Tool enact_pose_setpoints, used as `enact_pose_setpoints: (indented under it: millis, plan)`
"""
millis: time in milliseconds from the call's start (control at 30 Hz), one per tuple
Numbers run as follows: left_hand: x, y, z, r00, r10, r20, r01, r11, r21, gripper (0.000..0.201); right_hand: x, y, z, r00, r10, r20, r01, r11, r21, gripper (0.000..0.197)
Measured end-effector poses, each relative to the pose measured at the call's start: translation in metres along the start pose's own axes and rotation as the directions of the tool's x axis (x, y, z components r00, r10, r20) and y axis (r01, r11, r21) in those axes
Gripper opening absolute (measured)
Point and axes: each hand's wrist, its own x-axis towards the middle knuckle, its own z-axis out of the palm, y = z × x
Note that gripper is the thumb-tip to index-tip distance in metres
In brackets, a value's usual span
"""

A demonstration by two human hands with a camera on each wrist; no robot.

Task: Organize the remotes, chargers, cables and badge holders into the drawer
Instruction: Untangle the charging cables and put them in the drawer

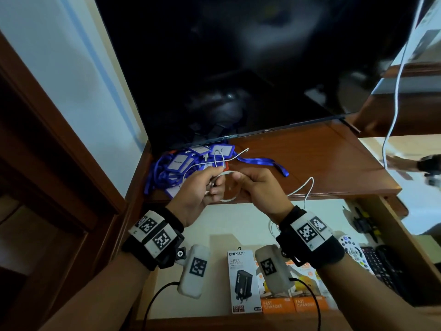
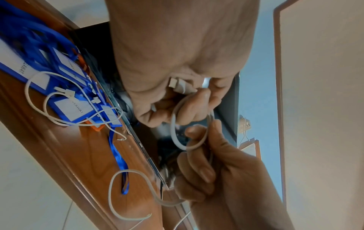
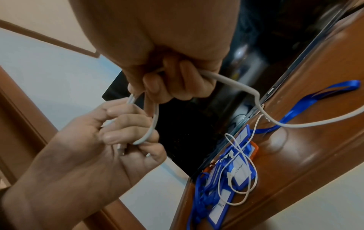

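- Left hand (image 1: 199, 191): fingers curled, gripping white cable (image 1: 228, 174) loop and plug
- Right hand (image 1: 259, 189): fingers closed around same cable
- Cable held above wooden shelf (image 1: 310, 163), just beside badge holders (image 1: 181, 161), over open drawer (image 1: 222, 225)

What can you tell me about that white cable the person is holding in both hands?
The white cable is thin, round and flexible, with what looks like a smooth plastic skin. Both hands hold it above the wooden shelf: the left hand grips one end, where a small white plug shows against the palm, and the right hand pinches a loop beside it. The rest trails loose from the right hand and curves down over the shelf edge toward the open drawer.
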Motion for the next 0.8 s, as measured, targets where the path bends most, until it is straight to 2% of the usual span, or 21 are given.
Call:
enact_pose_setpoints:
  millis: [100, 200, 333, 400, 467, 567, 667, 800]
  plan:
    - [-0.001, -0.003, -0.001, 1.000, -0.025, 0.015, 0.026, 0.999, -0.044, 0.041, -0.001, -0.003, -0.001, 0.999, 0.016, -0.032, -0.016, 1.000, -0.009, 0.037]
    - [-0.004, 0.001, -0.001, 0.999, -0.041, 0.034, 0.045, 0.993, -0.106, 0.037, -0.002, -0.002, -0.001, 0.998, -0.005, -0.063, 0.003, 0.999, -0.035, 0.025]
    - [-0.004, 0.004, -0.001, 0.999, -0.016, 0.051, 0.022, 0.992, -0.123, 0.032, -0.004, 0.002, 0.003, 0.999, -0.023, -0.023, 0.023, 1.000, 0.001, 0.025]
    - [-0.005, 0.006, -0.004, 0.998, 0.004, 0.061, 0.005, 0.990, -0.141, 0.031, -0.008, 0.004, 0.001, 0.999, -0.035, -0.007, 0.035, 0.999, -0.011, 0.019]
    - [-0.005, 0.009, -0.008, 0.999, 0.007, 0.040, 0.001, 0.979, -0.202, 0.030, -0.011, 0.007, -0.004, 1.000, -0.022, -0.016, 0.023, 0.999, 0.047, 0.014]
    - [-0.006, 0.013, -0.013, 1.000, 0.014, -0.018, -0.019, 0.956, -0.292, 0.029, -0.013, 0.017, -0.014, 0.999, -0.014, -0.043, 0.018, 0.995, 0.099, 0.017]
    - [-0.004, 0.013, -0.015, 0.999, 0.021, -0.050, -0.038, 0.927, -0.374, 0.037, -0.010, 0.024, -0.021, 0.998, -0.016, -0.057, 0.023, 0.991, 0.131, 0.020]
    - [-0.006, 0.018, -0.018, 0.998, 0.056, -0.003, -0.049, 0.846, -0.532, 0.025, -0.008, 0.033, -0.023, 0.996, -0.037, -0.083, 0.047, 0.992, 0.115, 0.022]
